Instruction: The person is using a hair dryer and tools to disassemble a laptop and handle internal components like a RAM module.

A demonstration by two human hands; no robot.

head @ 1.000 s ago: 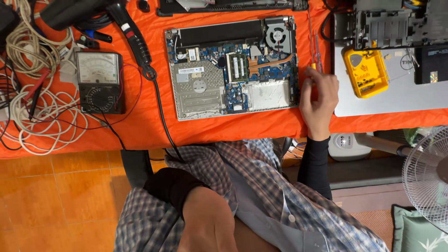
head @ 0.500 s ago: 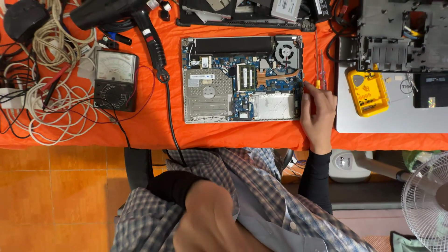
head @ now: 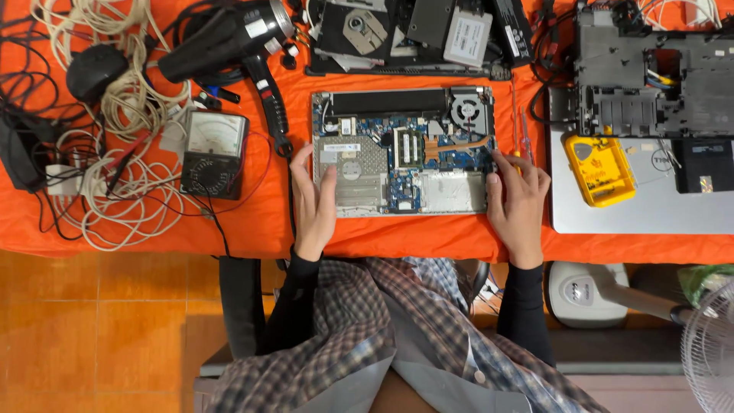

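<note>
The left hand (head: 313,200), earlier down at the lap, now rests on the left edge of the open laptop base (head: 401,151), while the right hand (head: 518,205) moves slightly nearer.

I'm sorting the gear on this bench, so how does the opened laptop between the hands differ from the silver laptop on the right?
The opened laptop lies with its circuit board, fan and copper heat pipe bare; the silver laptop is closed, its smooth lid showing. Both hands, left hand and right hand, rest at the opened one's sides; the silver one is untouched and carries a yellow case. Both lie flat on the orange cloth.
</note>
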